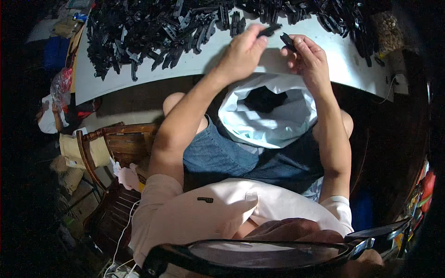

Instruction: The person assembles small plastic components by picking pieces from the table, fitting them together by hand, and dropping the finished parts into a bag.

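Between the thumb and fingers of my left hand [243, 53] is a slim black plastic part [270, 30], pointing to the right. My right hand [308, 55] pinches another dark plastic piece [288, 41] with a notched end, its tip close to the first part but apart from it. Both hands are above the near edge of the white table [208, 65]. Below them, between my knees, a white sack [266, 132] stands with its mouth wide and dark contents [265, 98] inside, too shadowed to make out.
Heaps of black plastic parts [153, 32] cover the table's far side, with more at the right [345, 23]. To my left stands a wooden chair [132, 141] with a pink cloth [130, 178] on it. A white cable [121, 236] hangs beside the chair.
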